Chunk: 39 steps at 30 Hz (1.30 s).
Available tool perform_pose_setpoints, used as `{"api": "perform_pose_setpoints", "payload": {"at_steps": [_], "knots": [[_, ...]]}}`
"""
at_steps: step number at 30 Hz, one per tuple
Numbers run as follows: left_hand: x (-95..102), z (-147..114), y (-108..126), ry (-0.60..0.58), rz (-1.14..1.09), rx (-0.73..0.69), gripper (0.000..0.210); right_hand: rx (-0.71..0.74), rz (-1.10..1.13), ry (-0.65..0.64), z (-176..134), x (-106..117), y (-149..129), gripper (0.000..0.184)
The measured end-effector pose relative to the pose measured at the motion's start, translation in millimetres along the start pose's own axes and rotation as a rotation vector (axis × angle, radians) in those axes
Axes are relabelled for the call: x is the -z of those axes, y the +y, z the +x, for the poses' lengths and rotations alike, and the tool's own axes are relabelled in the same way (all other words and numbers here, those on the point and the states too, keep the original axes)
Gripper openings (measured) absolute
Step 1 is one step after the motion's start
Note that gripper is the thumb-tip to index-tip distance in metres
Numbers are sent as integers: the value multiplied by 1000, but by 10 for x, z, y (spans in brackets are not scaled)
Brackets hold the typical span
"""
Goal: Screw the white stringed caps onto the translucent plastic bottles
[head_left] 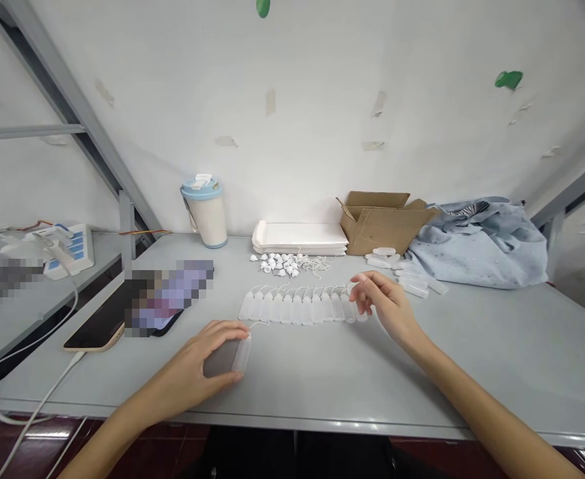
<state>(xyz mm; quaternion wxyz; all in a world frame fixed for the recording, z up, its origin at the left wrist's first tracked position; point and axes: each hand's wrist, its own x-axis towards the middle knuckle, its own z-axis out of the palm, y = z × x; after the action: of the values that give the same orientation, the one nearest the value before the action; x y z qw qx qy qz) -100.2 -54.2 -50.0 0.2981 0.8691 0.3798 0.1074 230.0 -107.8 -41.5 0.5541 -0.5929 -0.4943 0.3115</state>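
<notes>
My left hand is closed around a small translucent plastic tube, thumb at its lower end and fingertips at its top. A thin white string runs from that top to the right. Beyond it, several similar tubes lie side by side in a row, with white caps and strings at their far ends. Over the row's right end is my right hand, its fingers bent and pinched together. Whatever is between those fingertips is too small to make out. White pointed caps with strings are heaped behind the row.
Behind the caps lie stacked white envelopes and an open cardboard box. More loose tubes rest beside a blue-grey cloth. At left are a cup, a phone with a cable, and another partly blurred phone.
</notes>
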Motion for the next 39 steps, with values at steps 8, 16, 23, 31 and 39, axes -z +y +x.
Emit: {"api": "perform_pose_setpoints", "payload": {"at_steps": [8, 16, 23, 31, 39], "knots": [[34, -13, -31, -36, 29, 12, 48, -8, -30, 133, 167, 165, 53, 26], [256, 119, 155, 33, 42, -41, 40, 85, -424, 303, 478, 698, 256, 28], [299, 1085, 432, 154, 155, -204, 23, 174, -751, 298, 624, 1071, 477, 10], [23, 2020, 490, 104, 437, -417, 21, 278, -1014, 127, 615, 1126, 635, 19], [-88, 2176, 652, 112, 584, -451, 21, 328, -1137, 85, 613, 1092, 647, 25]]}}
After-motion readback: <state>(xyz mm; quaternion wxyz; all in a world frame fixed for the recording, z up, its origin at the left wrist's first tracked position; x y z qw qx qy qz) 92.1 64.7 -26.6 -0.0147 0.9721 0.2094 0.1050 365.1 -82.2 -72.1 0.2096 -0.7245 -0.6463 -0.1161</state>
